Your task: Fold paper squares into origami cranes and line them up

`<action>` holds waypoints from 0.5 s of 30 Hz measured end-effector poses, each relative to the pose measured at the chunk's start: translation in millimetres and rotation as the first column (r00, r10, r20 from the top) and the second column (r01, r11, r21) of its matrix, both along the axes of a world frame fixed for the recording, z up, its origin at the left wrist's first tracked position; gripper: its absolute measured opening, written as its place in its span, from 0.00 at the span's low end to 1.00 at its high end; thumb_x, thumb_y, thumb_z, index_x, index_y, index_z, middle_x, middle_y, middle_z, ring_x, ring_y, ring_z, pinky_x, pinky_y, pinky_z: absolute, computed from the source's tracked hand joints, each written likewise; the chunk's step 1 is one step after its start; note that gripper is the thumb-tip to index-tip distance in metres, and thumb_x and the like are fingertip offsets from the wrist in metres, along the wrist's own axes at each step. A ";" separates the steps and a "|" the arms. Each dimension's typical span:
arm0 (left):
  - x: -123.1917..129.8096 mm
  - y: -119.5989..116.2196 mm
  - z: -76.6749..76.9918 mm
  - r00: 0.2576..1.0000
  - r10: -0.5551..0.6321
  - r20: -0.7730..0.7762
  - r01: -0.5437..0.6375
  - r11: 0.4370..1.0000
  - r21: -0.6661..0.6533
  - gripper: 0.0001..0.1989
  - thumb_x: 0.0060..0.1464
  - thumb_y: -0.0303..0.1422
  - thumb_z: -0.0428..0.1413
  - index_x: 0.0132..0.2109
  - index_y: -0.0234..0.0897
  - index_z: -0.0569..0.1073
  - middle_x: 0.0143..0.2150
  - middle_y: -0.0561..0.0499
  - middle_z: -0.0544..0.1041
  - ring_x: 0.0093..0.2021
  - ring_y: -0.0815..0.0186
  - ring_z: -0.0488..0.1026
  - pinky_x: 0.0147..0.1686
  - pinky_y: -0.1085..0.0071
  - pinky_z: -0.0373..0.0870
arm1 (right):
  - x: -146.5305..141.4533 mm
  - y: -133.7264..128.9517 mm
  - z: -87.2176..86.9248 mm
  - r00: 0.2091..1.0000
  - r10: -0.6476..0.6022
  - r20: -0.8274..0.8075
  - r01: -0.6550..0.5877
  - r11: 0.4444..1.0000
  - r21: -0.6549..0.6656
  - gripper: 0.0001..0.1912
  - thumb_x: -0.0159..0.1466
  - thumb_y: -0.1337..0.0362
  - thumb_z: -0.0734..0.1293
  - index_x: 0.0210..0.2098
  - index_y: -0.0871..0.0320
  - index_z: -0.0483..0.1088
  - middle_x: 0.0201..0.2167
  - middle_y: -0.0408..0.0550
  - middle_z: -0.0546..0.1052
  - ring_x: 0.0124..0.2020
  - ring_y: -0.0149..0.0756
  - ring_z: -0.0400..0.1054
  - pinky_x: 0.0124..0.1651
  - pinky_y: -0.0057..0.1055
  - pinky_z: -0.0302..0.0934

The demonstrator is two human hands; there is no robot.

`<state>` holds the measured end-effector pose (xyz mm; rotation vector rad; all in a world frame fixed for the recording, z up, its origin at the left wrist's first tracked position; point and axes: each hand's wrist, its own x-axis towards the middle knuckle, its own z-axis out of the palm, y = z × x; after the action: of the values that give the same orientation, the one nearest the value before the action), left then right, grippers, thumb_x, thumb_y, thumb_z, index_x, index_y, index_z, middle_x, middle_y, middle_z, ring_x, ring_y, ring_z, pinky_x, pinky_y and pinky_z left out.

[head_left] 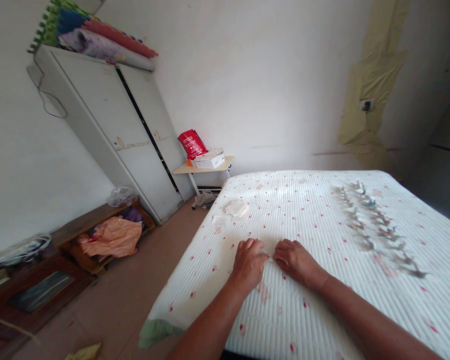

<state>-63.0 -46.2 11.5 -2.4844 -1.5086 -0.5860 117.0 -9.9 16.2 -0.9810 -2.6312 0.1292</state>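
My left hand [249, 262] and my right hand [294, 260] are close together over the white quilted bed cover [311, 320], which has small red marks. The fingers of both hands are curled and pinched towards each other. A small pale bit shows between the fingertips, too small and too hidden to name. Beyond the left hand lies a whitish, flat, crumpled piece [236, 208], with a pale printed slip [219, 221] beside it. On the right of the bed, small blurred figures [388, 231] stand in rows; their kind is not clear.
A small table [204, 169] beyond the bed holds a red bag [192, 144] and a white box [210, 160]. At the left stand a tall grey cabinet [97, 110] with rolled mats on top, and a low wooden cabinet [45, 285] with an orange plastic bag [114, 237].
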 end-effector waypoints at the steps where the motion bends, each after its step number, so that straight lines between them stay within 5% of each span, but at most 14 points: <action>1: 0.8 0.2 -1.0 1.000 0.008 0.006 -0.008 1.000 -0.004 0.07 0.52 0.28 0.52 0.29 0.38 0.74 0.38 0.50 0.70 0.41 0.64 0.61 0.38 0.66 0.57 | 0.0 -0.3 1.0 1.000 0.002 -0.006 -0.002 1.000 0.000 0.07 0.59 0.71 0.61 0.29 0.57 0.70 0.30 0.46 0.71 0.36 0.34 0.62 0.36 0.29 0.49; 6: 5.1 -0.2 -9.3 0.999 0.045 0.013 -0.044 0.999 -0.023 0.10 0.52 0.24 0.50 0.27 0.36 0.73 0.28 0.50 0.66 0.34 0.66 0.60 0.33 0.69 0.57 | -2.1 -1.7 3.8 0.999 0.021 -0.030 -0.021 1.000 0.012 0.07 0.59 0.70 0.61 0.29 0.58 0.70 0.30 0.46 0.70 0.36 0.33 0.62 0.37 0.29 0.50; 15: 1.3 -5.6 -8.7 0.999 0.032 0.037 -0.028 0.995 -0.094 0.10 0.48 0.21 0.49 0.31 0.37 0.73 0.29 0.50 0.66 0.35 0.65 0.60 0.35 0.68 0.58 | -8.1 0.5 -7.2 0.999 0.025 -0.030 -0.022 0.995 0.095 0.11 0.63 0.67 0.59 0.26 0.59 0.69 0.27 0.46 0.70 0.32 0.32 0.62 0.35 0.30 0.48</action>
<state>-61.8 -51.9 2.8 -2.5281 -1.6204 -0.5748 108.9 -9.3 9.0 -0.9101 -2.5957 0.0249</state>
